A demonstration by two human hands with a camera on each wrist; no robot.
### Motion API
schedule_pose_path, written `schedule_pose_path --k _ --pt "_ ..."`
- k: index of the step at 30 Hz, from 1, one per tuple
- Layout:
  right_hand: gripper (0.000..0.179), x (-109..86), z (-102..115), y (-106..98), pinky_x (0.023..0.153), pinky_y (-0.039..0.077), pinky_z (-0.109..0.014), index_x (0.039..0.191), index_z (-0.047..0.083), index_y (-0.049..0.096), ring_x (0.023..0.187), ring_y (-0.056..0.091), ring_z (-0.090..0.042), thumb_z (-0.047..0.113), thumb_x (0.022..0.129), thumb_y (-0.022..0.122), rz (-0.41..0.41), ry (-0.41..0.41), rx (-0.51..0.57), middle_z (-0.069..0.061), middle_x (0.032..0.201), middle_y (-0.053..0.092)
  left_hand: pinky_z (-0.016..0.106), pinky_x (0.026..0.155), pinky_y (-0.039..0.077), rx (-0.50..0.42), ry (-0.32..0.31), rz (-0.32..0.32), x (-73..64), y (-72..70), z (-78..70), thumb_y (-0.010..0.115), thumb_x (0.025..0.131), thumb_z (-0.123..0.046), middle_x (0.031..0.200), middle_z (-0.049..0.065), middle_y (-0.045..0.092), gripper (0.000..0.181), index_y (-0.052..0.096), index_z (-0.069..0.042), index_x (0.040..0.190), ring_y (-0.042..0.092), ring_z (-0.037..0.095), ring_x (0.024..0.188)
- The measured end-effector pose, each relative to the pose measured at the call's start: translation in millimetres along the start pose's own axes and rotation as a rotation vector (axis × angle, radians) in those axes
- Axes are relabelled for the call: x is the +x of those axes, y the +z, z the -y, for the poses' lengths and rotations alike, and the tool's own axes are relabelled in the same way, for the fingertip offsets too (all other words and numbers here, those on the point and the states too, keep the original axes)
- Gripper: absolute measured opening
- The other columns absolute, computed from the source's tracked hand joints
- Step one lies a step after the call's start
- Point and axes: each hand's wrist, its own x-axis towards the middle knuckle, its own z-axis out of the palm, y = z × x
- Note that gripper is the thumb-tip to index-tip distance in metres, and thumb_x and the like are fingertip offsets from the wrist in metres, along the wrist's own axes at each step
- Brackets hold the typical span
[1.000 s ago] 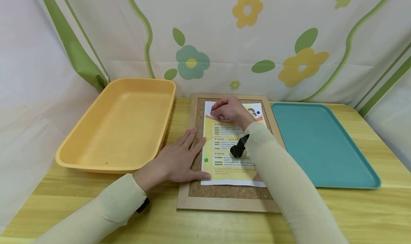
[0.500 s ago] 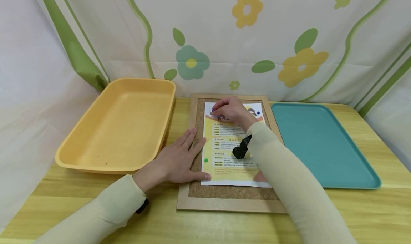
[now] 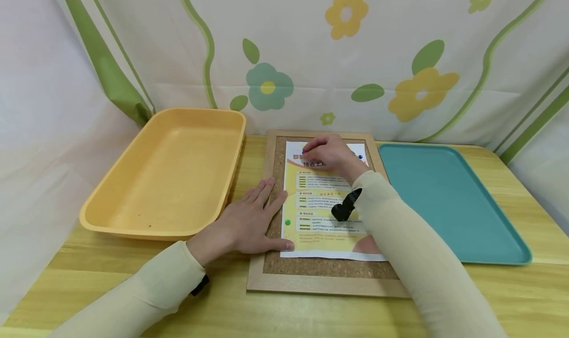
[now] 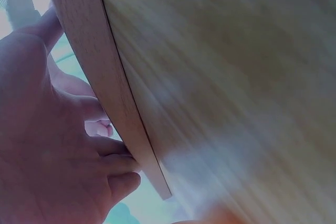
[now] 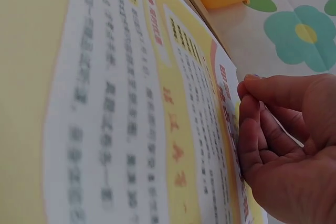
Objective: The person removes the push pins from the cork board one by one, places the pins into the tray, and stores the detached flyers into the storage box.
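Observation:
A cork board (image 3: 326, 268) in a wooden frame lies on the table, with a printed yellow and white poster (image 3: 320, 249) on it. My right hand (image 3: 331, 155) is at the poster's top, pinching a small purple push pin (image 3: 304, 152) between thumb and fingers; in the right wrist view the fingertips mostly hide it. A blue push pin (image 3: 360, 156) sits at the top right corner, a green push pin (image 3: 287, 222) near the lower left edge. My left hand (image 3: 249, 224) lies spread over the frame's left side, its thumb on the poster's lower left edge.
To the left stands a deep yellow tray (image 3: 162, 180), close beside my left hand. A flat teal tray (image 3: 444, 199) lies right of the board. Behind the table (image 3: 195, 308) hangs a flowered curtain (image 3: 306, 41).
My right hand has shifted slightly right along the poster's top with the purple push pin, uncovering more of the title at left. My left hand stays in place.

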Motion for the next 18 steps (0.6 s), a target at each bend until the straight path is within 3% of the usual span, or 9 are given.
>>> schedule_pose_path --k 18 --pt "0.028 -9.4 -5.3 -37.1 0.111 0.043 -0.047 0.128 0.012 0.073 0.120 0.056 -0.028 0.017 0.100 0.073 -0.048 0.034 -0.022 -0.007 0.133 0.066 0.052 0.136 0.016 -0.020 0.000 0.014 -1.1 -2.8 0.8 0.058 0.092 -0.081 0.179 0.021 0.001 0.113 0.017 -0.013 0.172 0.002 0.036 0.168"
